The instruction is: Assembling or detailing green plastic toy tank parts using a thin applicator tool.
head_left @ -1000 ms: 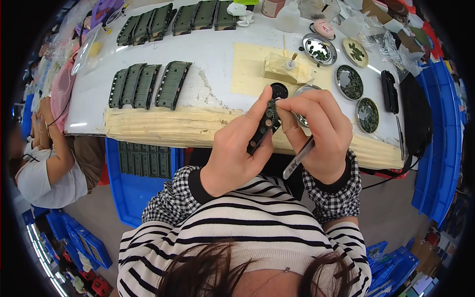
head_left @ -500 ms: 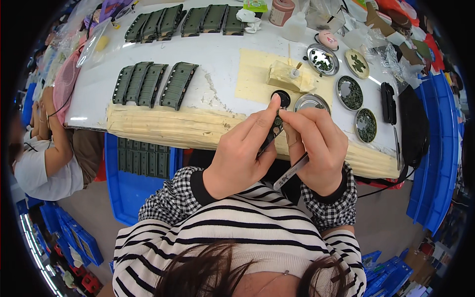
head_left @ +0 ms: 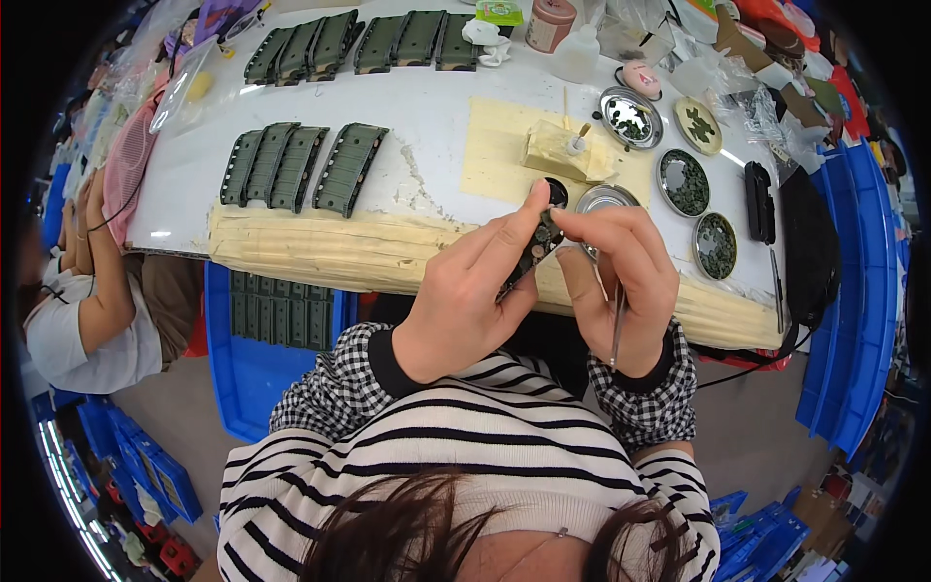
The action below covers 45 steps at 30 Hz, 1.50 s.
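Observation:
My left hand (head_left: 464, 296) is closed around a dark green panel (head_left: 533, 258) with small round spots along its edge, held over the padded table edge. Much of that panel is hidden by my fingers. The tip of my right index finger touches its upper end. In the palm of my right hand (head_left: 632, 276) a pair of metal tweezers (head_left: 618, 328) is tucked, pointing down toward me. Just beyond my fingers are a small round black container (head_left: 558, 193) and a shiny metal dish (head_left: 592, 197).
Curved green panels (head_left: 351, 167) stand in groups at left and far left. Metal dishes (head_left: 685, 212) of small dark green pieces sit at right, near a yellowish block (head_left: 553, 150). A blue crate (head_left: 233, 378) holds more panels below the table. Another person (head_left: 97, 320) sits at far left.
My right hand has turned, so the tweezers now point down along my palm rather than toward lower left. The panel has tilted, showing more of its spotted edge.

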Available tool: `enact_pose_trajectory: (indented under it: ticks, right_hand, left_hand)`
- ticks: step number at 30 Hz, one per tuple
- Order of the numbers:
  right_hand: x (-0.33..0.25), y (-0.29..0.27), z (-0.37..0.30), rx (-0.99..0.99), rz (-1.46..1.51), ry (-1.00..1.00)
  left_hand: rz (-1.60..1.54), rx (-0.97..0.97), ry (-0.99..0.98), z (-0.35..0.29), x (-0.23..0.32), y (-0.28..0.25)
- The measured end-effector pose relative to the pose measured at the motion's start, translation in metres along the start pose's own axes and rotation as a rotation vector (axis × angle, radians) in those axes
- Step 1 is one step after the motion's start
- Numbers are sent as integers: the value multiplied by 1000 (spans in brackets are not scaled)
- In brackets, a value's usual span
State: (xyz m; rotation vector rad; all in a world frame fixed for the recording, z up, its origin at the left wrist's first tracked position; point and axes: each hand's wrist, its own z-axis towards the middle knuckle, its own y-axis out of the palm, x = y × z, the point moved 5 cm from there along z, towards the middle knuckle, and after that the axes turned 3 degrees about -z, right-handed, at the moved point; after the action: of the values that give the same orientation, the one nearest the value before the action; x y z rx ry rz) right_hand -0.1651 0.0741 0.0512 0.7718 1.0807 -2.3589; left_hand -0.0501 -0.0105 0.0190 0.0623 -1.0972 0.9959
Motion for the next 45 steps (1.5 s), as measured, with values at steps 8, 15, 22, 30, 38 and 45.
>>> enact_pose_trajectory:
  ticks: [8, 15, 22, 30, 38, 45]
  right_hand:
    - [3, -11, 10, 65, 15, 50]
    - [57, -23, 46, 135, -273, 82]
    - [70, -2, 56, -7, -263, 96]
    - [29, -26, 42, 310, 124, 127]
    - [34, 10, 33, 177, 740, 412]
    - [35, 9, 30, 117, 687, 423]
  left_hand:
    - [-223, -3, -108, -3, -8, 0]
    - [-1288, 34, -731, -1, -33, 4]
    - [-1635, 8, -862, -3, -48, 15]
    - [-1963, -48, -847, -3, -45, 26]
    - [-1951, -79, -843, -4, -40, 29]
    - [-1930, -81, -839, -6, -39, 31]
